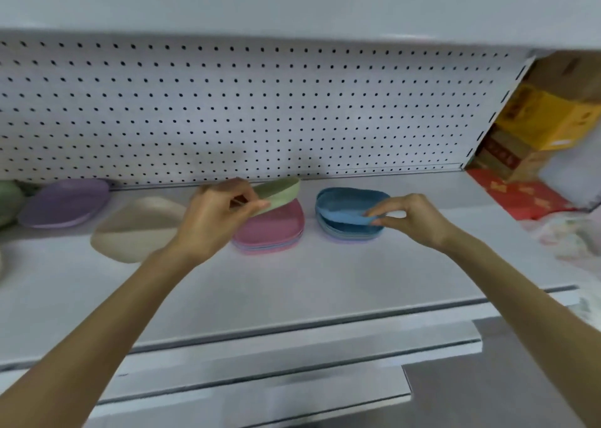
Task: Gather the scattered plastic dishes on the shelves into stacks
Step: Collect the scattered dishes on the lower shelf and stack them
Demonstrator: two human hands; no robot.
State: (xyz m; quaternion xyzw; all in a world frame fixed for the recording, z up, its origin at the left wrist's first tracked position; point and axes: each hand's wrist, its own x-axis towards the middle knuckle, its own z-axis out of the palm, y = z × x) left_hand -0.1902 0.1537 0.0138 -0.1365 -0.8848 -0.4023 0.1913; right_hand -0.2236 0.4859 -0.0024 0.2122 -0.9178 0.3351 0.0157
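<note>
Our left hand [224, 213] pinches a pale green plastic dish [281, 193] by its near edge between thumb and curled fingers, and holds it tilted just above a stack of flat dishes topped by a pink one [274, 231]. Our right hand [406, 216] pinches the near rim of a blue plastic dish [344, 205] between thumb and forefinger, the other fingers loosely curled. This dish lies tilted on top of a second stack of bluish and lilac dishes [351, 235], just right of the pink-topped one. Both stacks stand on the white metal shelf [292, 281], near its perforated white back panel [260, 109]. To the left a beige rounded dish [136, 229] and a lilac dish [65, 203] lie singly, apart from each other. Past the shelf's right end we see yellow cardboard boxes [546, 118] and a red packet [520, 196]
</note>
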